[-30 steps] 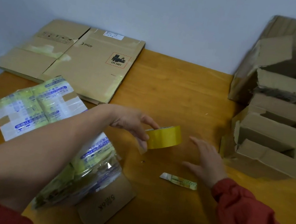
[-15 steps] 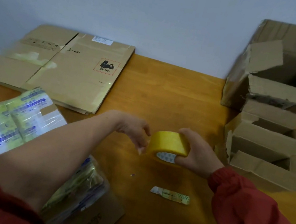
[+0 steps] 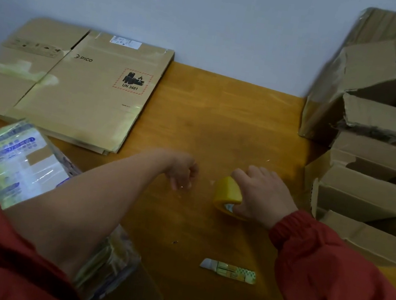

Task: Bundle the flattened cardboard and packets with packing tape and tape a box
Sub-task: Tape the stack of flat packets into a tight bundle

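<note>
My right hand (image 3: pixel 264 198) grips a yellow packing tape roll (image 3: pixel 227 193) standing on edge on the wooden table (image 3: pixel 222 117). A short way to its left, my left hand (image 3: pixel 181 170) has its fingers curled with the tips pinched together. A faint glint between hand and roll looks like the clear tape end. Flattened cardboard (image 3: pixel 85 89) lies at the back left. A bundle of green-and-white packets (image 3: pixel 6 167) on cardboard lies under my left forearm. A stack of open torn boxes (image 3: pixel 365 195) stands at the right.
A small box cutter (image 3: pixel 227 271) lies on the table in front of the tape roll. A large open box (image 3: pixel 371 80) stands at the back right against the white wall. Bare tabletop shows between the flattened cardboard and the boxes.
My right hand reached in and took the roll from my left hand, then set it down on the table. My left hand has drawn away to the left.
</note>
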